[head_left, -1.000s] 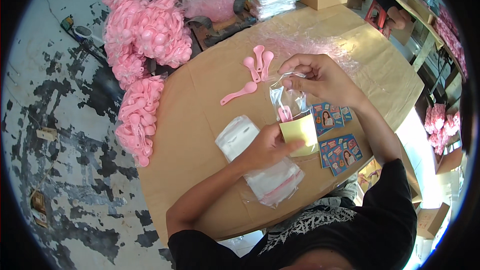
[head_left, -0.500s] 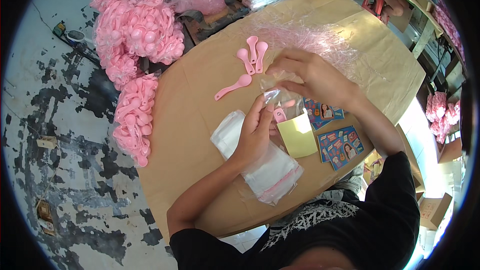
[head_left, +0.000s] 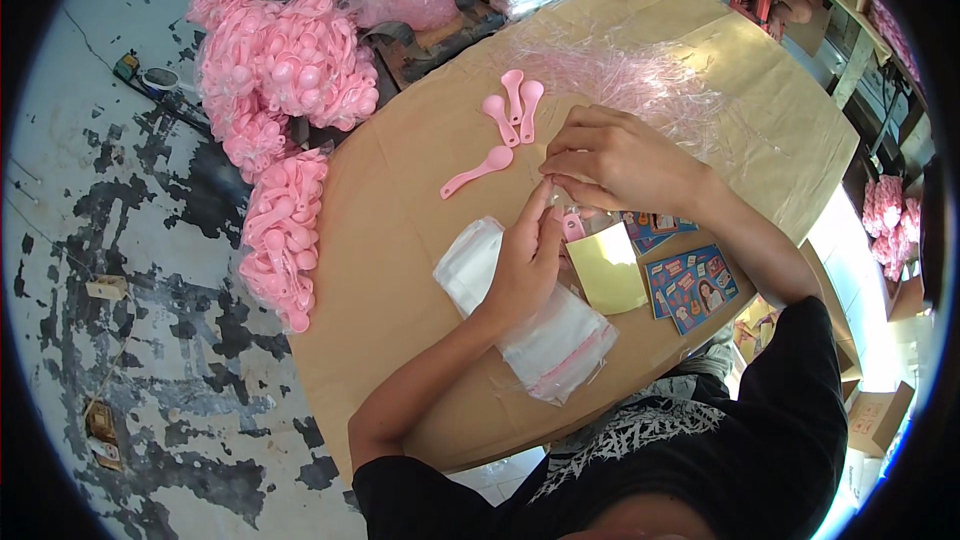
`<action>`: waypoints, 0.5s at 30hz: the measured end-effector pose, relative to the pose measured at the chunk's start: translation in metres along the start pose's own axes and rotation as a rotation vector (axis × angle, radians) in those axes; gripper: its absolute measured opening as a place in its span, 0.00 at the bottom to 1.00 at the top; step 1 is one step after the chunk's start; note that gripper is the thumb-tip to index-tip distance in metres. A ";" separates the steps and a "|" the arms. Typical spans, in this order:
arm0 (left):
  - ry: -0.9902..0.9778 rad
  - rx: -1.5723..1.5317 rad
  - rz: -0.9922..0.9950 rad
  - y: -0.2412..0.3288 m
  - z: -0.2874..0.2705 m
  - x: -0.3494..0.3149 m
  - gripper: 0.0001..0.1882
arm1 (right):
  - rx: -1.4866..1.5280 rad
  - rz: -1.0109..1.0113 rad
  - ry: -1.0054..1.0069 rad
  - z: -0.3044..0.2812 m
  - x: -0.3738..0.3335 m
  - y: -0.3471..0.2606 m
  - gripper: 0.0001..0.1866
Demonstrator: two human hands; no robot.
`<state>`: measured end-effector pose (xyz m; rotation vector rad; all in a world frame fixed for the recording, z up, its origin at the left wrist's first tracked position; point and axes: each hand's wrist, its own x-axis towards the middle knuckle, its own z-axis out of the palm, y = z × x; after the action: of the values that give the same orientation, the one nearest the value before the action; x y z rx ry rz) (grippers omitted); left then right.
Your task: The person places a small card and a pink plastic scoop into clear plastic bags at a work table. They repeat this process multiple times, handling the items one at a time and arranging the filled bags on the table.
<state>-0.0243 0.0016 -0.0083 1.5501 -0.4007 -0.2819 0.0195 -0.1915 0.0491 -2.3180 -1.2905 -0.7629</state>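
Two hands [head_left: 527, 262] [head_left: 632, 158] pinched closed on one clear bag [head_left: 602, 224], one yellow card [head_left: 612, 278], four loose spoons [head_left: 530, 100]

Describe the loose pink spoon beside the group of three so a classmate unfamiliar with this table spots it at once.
On the brown-covered table, find three pink spoons bunched together beyond the person's left hand. Just nearer the person lies the loose pink spoon; its handle slants out to the left, while its neighbours' handles point toward the person.
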 end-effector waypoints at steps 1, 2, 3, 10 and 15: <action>0.003 -0.002 0.002 -0.002 0.000 0.001 0.26 | -0.002 0.009 -0.015 0.000 0.000 0.000 0.12; 0.008 0.010 -0.004 -0.005 -0.001 0.002 0.25 | -0.004 0.018 -0.031 0.000 0.000 0.000 0.12; 0.014 0.022 -0.010 -0.008 -0.001 0.003 0.25 | -0.005 0.015 -0.034 0.000 -0.001 0.000 0.12; 0.020 0.150 0.034 -0.011 -0.002 0.004 0.24 | 0.014 0.085 -0.106 0.001 -0.003 0.001 0.09; -0.033 0.330 0.082 -0.012 -0.003 0.007 0.23 | 0.050 0.131 -0.188 0.001 -0.005 0.009 0.08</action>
<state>-0.0160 0.0012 -0.0195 1.8472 -0.5564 -0.1829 0.0256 -0.1993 0.0447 -2.4523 -1.2034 -0.4748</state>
